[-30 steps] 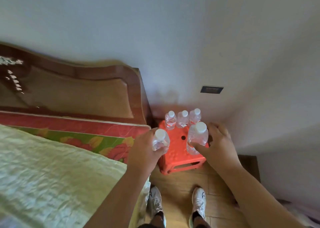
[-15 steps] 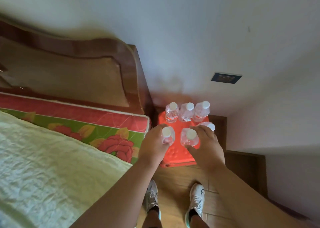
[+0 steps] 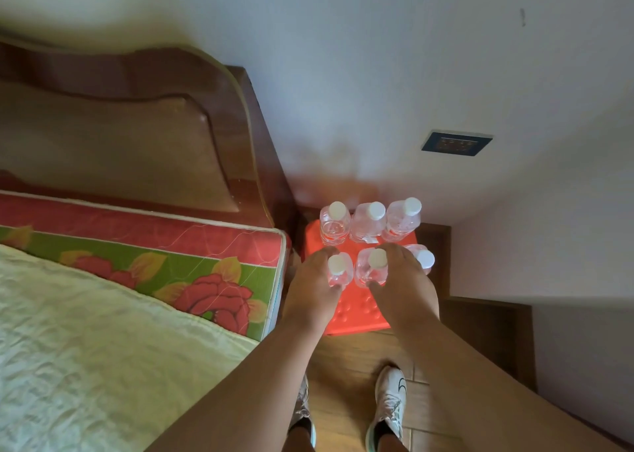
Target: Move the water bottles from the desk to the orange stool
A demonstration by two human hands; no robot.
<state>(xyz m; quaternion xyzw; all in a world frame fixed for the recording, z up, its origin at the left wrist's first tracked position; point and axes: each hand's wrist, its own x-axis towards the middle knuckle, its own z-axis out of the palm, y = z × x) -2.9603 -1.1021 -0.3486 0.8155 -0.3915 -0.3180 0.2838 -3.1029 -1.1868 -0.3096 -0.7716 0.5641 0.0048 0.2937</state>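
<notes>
Standing over a wooden plank floor (image 3: 346, 359) in white lace-up trainers (image 3: 389, 407), the person reaches both bare arms forward and down to a low orange moulded-plastic stool (image 3: 356, 314) with a dimpled top. Left hand (image 3: 310, 290): fingers curled round a small clear ribbed plastic water bottle with a white screw cap (image 3: 338, 269), which stands at the stool's left, long axis upright. Right hand (image 3: 403, 280): thumb and fingers wrapped about a second such bottle, the middle bottle (image 3: 375, 268), just beside the first; each bottle lies directly ahead of its own hand, so release likely calls only for opening the fingers and drawing straight back. A third bottle of the near row (image 3: 423, 259) shows past the right hand's knuckles; whether that hand touches it cannot be told. Beyond stands a far row of three upright bottles (image 3: 368, 223), shoulder to shoulder against the pale plastered wall (image 3: 377, 74). To the left lie a quilted green bedspread (image 3: 85, 331), a floral mattress edge (image 3: 154, 245) and a curved varnished wooden headboard (image 3: 137, 125).
</notes>
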